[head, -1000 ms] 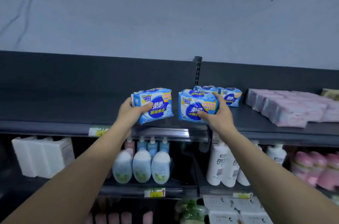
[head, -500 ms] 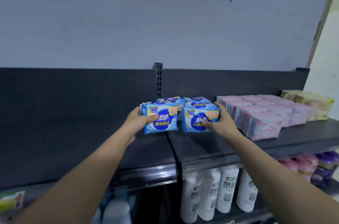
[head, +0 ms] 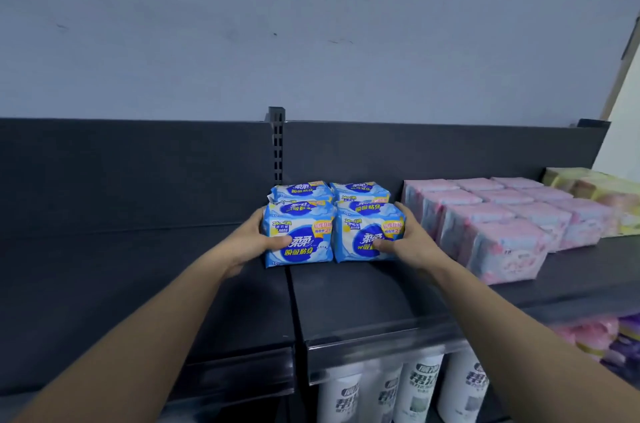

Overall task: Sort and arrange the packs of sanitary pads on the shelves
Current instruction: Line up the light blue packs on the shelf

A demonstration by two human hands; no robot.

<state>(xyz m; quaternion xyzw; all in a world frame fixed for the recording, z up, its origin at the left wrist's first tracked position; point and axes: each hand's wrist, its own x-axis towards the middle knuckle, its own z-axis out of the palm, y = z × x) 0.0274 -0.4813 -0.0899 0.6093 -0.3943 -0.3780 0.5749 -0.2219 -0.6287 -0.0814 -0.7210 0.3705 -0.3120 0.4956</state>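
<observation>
Entry: two blue packs of pads are being kept side by side and touching on the dark shelf, directly in front of the rear blue packs and near the pink packs on the right. The left blue pack is being grasped by the left hand and the right blue pack by the right hand, with a thumb pressed on each printed front. The packs are being judged light, soft and squashy under slick film. They are best taken by the outer sides with a gentle squeeze.
</observation>
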